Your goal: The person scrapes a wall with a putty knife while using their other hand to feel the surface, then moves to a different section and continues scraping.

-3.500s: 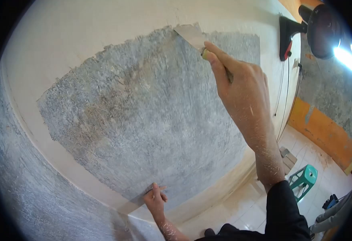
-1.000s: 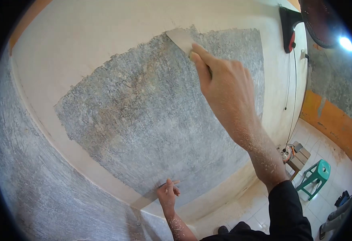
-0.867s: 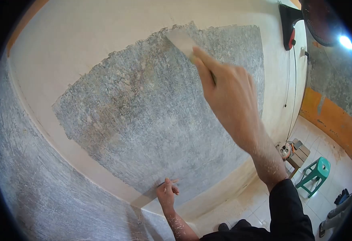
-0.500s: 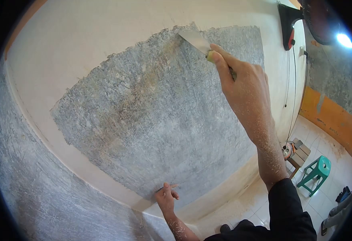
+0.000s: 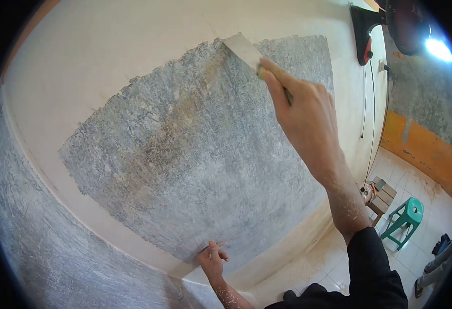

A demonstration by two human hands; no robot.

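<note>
Right hand: fingers pinch scraper, blade at upper edge of grey patch; too steep an angle could gouge the wall. Left hand: fingers curled near patch bottom, contents unclear.

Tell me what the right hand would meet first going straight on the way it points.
Leading with the scraper, the right hand would probably meet the pale wall coating just beyond the grey patch; the exact depth is unclear.
</note>
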